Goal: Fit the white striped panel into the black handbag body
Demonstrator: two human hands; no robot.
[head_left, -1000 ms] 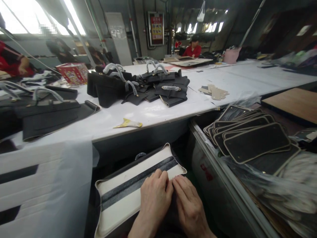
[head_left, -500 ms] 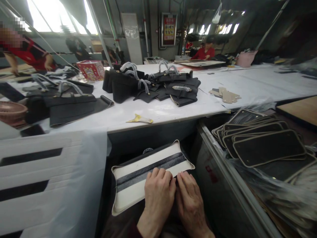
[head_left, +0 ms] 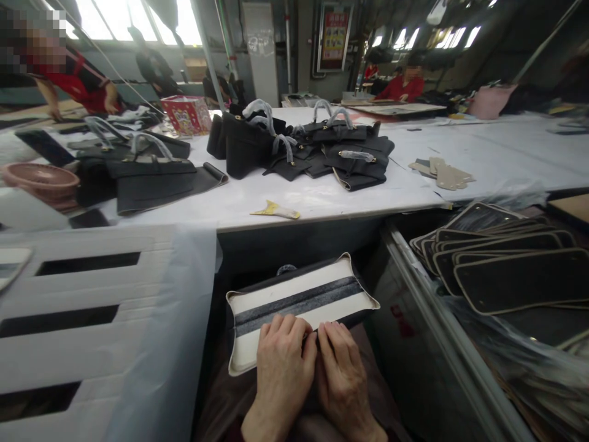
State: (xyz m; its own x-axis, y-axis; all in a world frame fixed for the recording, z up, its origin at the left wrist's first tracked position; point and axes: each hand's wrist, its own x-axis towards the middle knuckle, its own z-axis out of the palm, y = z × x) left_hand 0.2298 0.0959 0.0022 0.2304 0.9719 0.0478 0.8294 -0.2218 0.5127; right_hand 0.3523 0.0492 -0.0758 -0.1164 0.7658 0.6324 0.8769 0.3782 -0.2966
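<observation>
A black handbag (head_left: 294,301) lies across my lap below the table, its underside turned up. That underside is cream white with a dark stripe along its length, and a raised pale rim curls up at the corners. Along the near long edge, my left hand (head_left: 285,362) is closed with its fingers bent over the rim. Close beside it, my right hand (head_left: 344,371) pinches the same edge, thumb and fingers together. The fingertips meet at the rim, and whatever small part lies between them is hidden. A wrapped handle loop (head_left: 286,269) shows behind the bag.
Several black bags (head_left: 248,144) with wrapped handles stand on the white table (head_left: 221,212). A yellow-tipped tool (head_left: 276,210) lies near its front edge. Right of me are a metal-edged cabinet (head_left: 427,337) and stacked black panels (head_left: 519,276); at left, a slotted white board (head_left: 92,288). Co-workers sit or stand beyond.
My head view has swung left and slightly down. Both hands have shifted leftward along the near edge of the handbag, still closed on it.
</observation>
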